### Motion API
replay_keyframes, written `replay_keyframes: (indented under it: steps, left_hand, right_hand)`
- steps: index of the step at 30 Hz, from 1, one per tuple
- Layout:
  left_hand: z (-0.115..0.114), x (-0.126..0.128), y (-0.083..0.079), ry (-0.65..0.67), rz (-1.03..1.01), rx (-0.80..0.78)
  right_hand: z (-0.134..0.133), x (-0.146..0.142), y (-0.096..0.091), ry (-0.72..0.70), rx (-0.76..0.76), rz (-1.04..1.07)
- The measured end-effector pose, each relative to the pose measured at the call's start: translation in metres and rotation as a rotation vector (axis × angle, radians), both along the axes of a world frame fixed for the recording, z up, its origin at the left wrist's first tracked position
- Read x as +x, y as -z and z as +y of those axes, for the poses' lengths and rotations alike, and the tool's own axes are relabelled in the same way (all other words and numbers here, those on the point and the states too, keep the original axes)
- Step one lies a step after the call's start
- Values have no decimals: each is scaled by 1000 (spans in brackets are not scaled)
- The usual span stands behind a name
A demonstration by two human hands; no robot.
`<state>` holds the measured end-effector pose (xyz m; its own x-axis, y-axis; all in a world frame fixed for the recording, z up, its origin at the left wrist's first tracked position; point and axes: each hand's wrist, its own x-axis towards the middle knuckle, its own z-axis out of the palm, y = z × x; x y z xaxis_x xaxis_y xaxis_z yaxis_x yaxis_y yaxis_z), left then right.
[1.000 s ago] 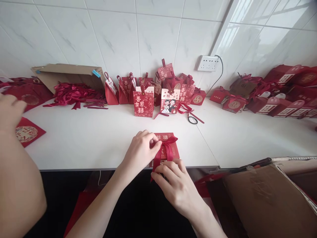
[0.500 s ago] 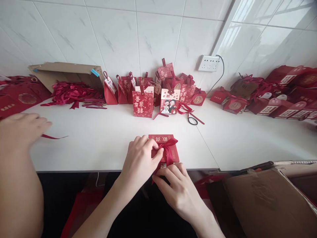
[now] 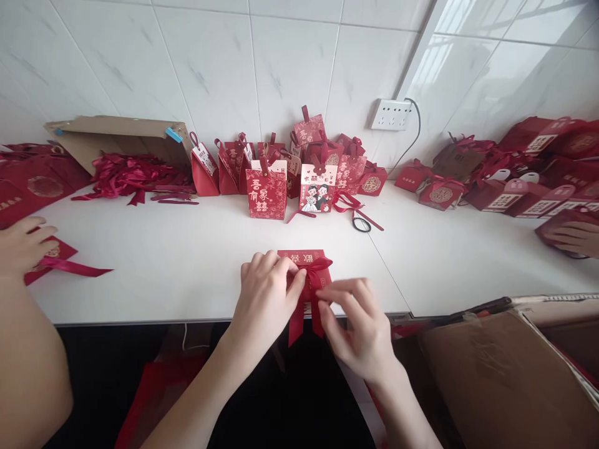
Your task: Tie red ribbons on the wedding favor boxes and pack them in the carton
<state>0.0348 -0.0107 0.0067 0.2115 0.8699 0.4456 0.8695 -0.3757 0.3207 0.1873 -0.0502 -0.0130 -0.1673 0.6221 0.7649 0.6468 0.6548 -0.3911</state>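
A small red box point(image 3: 294, 257) is seen lying flat near the front edge of the white table point(image 3: 187, 262), just below the middle of the view. A dark red ribbon point(image 3: 312, 280) is wrapped round it and gathered into a bow on its top face, with two tails hanging over the table edge toward 6 o'clock. The left hand point(image 3: 266, 296) is laid against the box from 9 o'clock. Its fingers are curled in, and the knot of the bow is pinched between thumb and forefinger. The right hand point(image 3: 362, 327) is brought in from 4 o'clock. Its thumb and forefinger are closed lightly on the ribbon just beside the knot, while the other fingers are held loosely spread.

At 12 o'clock from the box, a cluster of folded gift boxes point(image 3: 266, 193) is stood against the tiled wall, and a black loop point(image 3: 361, 224) is lying at 1 o'clock. At 10 o'clock a ribbon pile point(image 3: 131, 174) is heaped in front of a leaning cardboard sheet point(image 3: 116, 134). At 9 o'clock a co-worker's hand point(image 3: 21, 246) is rested on a flat red card point(image 3: 53, 252), across which a loose ribbon point(image 3: 75, 269) is laid. At 3 o'clock another person's hand point(image 3: 573, 238) is placed on a maroon box point(image 3: 556, 219). At 5 o'clock a brown carton point(image 3: 505, 374) is seen below the table edge.
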Motion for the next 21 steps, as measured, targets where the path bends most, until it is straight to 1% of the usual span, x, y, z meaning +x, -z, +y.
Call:
replay_keyframes:
  steps: [2, 4, 7, 10, 13, 17, 19, 21]
  left_hand:
    - [-2, 1, 1, -20, 14, -4]
    - [-4, 1, 4, -37, 18, 14]
    - [-10, 1, 9, -45, 8, 75]
    - [-17, 2, 11, -45, 12, 144]
    - [-23, 3, 12, -26, -1, 198]
    - [-31, 1, 15, -1, -48, 253]
    - [-35, 1, 17, -4, -74, 237]
    - [-40, 0, 19, -32, -110, 176]
  right_hand:
    - [13, 1, -1, 69, -25, -12]
    - [24, 1, -3, 96, -66, -53]
    - [34, -1, -6, 48, -141, -107]
    - [37, -4, -4, -28, -235, -97]
    - [39, -6, 3, -65, -328, -6]
    - [42, -7, 13, -112, -366, 166]
    - [43, -8, 17, -127, -370, 218]
    - [44, -9, 19, -138, -366, 252]
